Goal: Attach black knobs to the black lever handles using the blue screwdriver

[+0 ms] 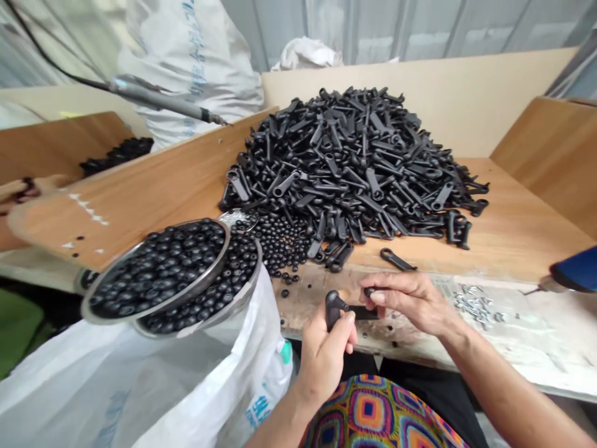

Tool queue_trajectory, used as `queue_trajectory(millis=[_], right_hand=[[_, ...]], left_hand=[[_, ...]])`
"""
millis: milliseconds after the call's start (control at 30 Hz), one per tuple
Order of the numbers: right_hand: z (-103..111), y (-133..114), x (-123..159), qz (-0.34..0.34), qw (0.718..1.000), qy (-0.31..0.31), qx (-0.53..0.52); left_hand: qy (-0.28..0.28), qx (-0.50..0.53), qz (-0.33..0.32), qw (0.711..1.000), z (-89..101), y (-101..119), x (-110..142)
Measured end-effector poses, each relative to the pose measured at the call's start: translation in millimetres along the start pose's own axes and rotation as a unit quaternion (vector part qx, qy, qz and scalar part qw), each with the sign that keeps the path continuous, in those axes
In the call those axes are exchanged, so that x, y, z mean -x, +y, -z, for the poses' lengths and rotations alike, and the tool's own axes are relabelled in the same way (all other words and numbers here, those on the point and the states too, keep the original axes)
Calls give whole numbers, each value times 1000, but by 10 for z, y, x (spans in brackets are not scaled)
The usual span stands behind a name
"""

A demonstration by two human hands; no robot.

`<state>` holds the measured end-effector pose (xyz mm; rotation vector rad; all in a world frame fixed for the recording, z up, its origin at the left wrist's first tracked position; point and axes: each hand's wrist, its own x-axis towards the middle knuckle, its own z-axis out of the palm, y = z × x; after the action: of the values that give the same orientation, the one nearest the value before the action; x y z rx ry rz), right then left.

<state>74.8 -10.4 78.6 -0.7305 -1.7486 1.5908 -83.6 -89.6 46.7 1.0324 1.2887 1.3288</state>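
My left hand is closed around a black crank handle, its rounded end pointing up and a short stub facing right. Just to the right, my right hand pinches a small round black knob between thumb and fingers, close to the stub but apart from it. Below the fingers lies a dark flat bar, partly hidden by both hands. A single crank handle rests on the bench beyond my right hand. Behind it rises a large heap of similar black crank handles.
Two metal bowls full of round black knobs overlap at left; the upper bowl's rim overhangs a white sack. Loose knobs spread beside them. Screws and a blue power tool are right. Another person's hand shows far left.
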Motion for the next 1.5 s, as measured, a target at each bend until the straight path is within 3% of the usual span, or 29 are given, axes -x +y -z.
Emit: queue_trajectory(millis=[133, 300, 533, 667, 833, 900, 1067, 1133, 1267, 1500], right_hand=[[-29, 218, 357, -10, 967, 80, -243], [-20, 329, 613, 2, 930, 135, -341], [12, 345, 814, 44, 920, 184, -342], [6, 383, 860, 67, 916, 227, -325], [2, 430, 915, 52, 929, 300, -212], [-1, 410, 914, 40, 935, 317, -152], [6, 334, 830, 62, 952, 248, -171], [9, 319, 791, 72, 953, 220, -194], [-23, 295, 741, 72, 947, 200, -239], [-148, 242, 666, 31, 931, 196, -305]], left_hand=[[-26, -180, -88, 979, -259, 34, -1], [-63, -311, -166, 934, -562, -4, 18], [-28, -400, -232, 886, -795, -118, 33], [7, -454, -286, 844, -885, -171, 35], [0, -538, -312, 783, -879, -248, 2], [-32, -517, -290, 805, -857, -248, -2], [-102, -279, -152, 943, -838, -161, 41], [-110, -220, -116, 962, -828, -131, 50], [-59, -243, -162, 955, -761, -141, 32], [1, -359, -261, 896, -630, -242, -7]])
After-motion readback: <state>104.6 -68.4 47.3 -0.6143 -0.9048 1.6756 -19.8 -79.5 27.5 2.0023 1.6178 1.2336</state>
